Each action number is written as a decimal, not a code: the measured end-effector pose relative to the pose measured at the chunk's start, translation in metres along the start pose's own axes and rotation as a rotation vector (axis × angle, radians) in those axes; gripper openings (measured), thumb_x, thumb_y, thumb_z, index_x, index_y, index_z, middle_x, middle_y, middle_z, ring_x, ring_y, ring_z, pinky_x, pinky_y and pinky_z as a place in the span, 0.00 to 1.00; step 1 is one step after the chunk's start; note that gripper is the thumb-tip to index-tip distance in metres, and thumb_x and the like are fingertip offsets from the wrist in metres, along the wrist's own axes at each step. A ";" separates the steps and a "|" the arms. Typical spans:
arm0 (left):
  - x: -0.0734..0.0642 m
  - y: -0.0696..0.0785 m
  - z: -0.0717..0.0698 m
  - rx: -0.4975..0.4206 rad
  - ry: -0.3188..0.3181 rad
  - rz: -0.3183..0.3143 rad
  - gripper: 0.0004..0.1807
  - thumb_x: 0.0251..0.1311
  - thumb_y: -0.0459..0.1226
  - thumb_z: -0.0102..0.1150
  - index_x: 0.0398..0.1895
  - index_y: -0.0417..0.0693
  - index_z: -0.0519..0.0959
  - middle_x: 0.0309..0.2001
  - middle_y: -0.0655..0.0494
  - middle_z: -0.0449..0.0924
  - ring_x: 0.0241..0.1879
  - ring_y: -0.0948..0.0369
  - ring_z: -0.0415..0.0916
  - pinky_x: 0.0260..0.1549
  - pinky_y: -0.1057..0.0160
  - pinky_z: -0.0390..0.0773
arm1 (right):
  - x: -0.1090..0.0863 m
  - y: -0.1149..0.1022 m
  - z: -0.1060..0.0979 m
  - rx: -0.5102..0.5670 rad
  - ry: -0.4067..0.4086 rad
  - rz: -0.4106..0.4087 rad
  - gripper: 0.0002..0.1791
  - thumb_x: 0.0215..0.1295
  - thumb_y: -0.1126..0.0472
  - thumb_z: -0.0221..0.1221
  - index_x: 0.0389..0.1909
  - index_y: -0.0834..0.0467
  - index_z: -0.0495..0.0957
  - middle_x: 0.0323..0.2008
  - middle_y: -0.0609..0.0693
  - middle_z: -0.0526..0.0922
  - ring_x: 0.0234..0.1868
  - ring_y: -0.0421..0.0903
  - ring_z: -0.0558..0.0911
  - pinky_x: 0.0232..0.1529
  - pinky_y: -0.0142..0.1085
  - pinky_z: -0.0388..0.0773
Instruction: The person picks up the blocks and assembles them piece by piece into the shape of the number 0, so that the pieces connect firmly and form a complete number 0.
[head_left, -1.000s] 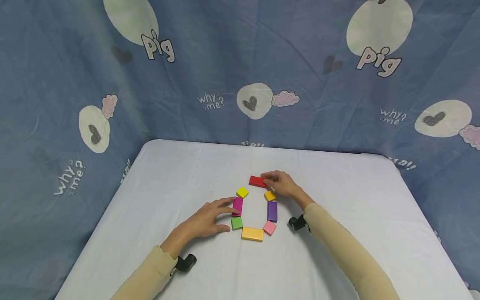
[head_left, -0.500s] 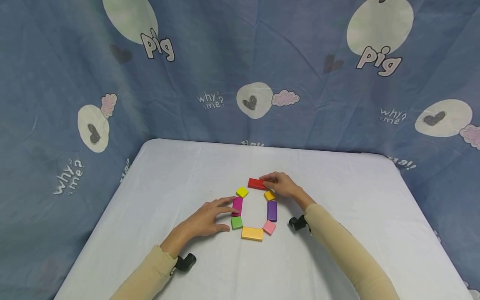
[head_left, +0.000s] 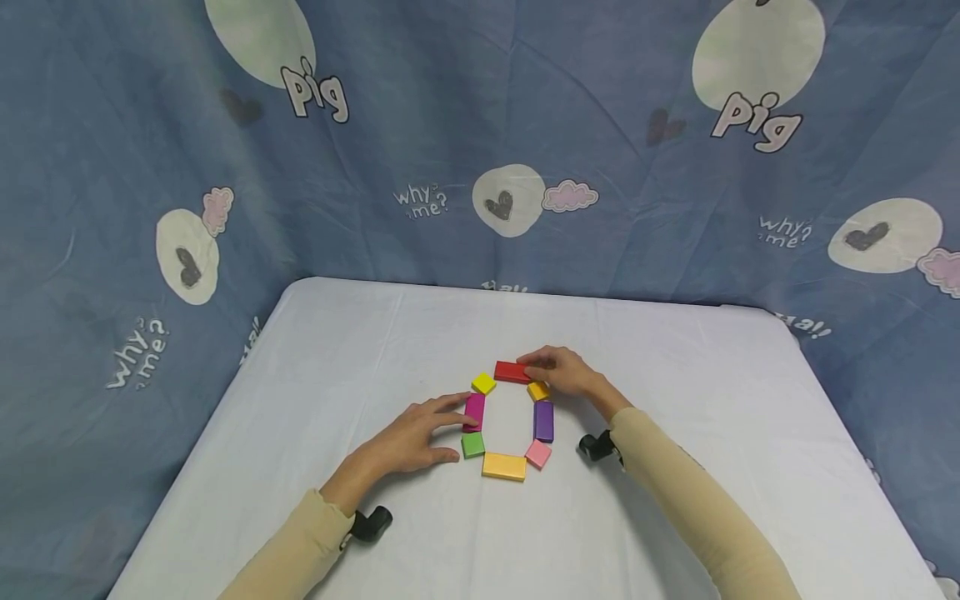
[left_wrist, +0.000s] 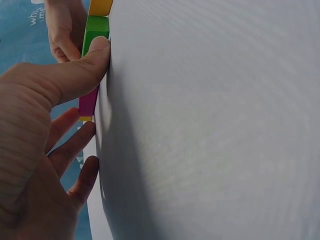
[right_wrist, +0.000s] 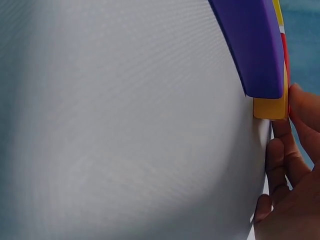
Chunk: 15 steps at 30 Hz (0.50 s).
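Several coloured blocks lie in a ring on the white table. At the ring's far end my right hand [head_left: 562,369] pinches the right end of a red block [head_left: 510,372] between thumb and fingers; the right wrist view shows only a sliver of that block [right_wrist: 286,55]. Just in front of it is a small orange block [head_left: 537,391], with a purple block [head_left: 543,422] below. My left hand [head_left: 408,437] is spread, its fingertips at the magenta block [head_left: 474,412] on the left side. Its thumb lies apart, near the green block [head_left: 473,445].
A yellow block [head_left: 483,383] sits at the ring's upper left. An amber block [head_left: 504,467] and a pink block [head_left: 538,454] form the near end. White cloth covers the table [head_left: 675,467]; a blue printed curtain [head_left: 420,108] hangs behind it.
My right hand has drawn the red block a short way toward me and slightly left, closer to the yellow and orange blocks. The left hand has stayed in place.
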<state>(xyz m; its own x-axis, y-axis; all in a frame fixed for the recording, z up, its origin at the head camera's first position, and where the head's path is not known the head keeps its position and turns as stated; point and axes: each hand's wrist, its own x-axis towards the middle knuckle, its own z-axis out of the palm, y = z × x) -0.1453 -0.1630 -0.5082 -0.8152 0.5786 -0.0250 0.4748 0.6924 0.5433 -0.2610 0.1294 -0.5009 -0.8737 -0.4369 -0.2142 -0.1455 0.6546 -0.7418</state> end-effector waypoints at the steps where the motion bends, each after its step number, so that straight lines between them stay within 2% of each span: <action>1: 0.000 0.000 0.000 -0.001 -0.001 0.000 0.29 0.53 0.43 0.73 0.61 0.58 0.78 0.73 0.53 0.59 0.70 0.53 0.57 0.61 0.45 0.63 | 0.000 0.000 0.000 0.000 -0.002 -0.001 0.17 0.70 0.57 0.58 0.58 0.54 0.80 0.51 0.51 0.79 0.48 0.50 0.73 0.53 0.44 0.73; 15: 0.000 -0.001 0.001 0.007 0.003 0.004 0.30 0.52 0.43 0.73 0.61 0.58 0.78 0.72 0.52 0.60 0.70 0.52 0.57 0.61 0.45 0.63 | -0.001 0.000 0.001 0.003 -0.011 -0.004 0.17 0.70 0.56 0.58 0.57 0.53 0.80 0.51 0.50 0.79 0.51 0.50 0.73 0.56 0.46 0.71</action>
<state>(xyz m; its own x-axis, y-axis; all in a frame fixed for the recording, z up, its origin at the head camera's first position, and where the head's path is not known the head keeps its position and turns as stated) -0.1460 -0.1633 -0.5094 -0.8146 0.5797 -0.0202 0.4800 0.6933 0.5374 -0.2601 0.1293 -0.5013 -0.8680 -0.4463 -0.2178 -0.1479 0.6510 -0.7445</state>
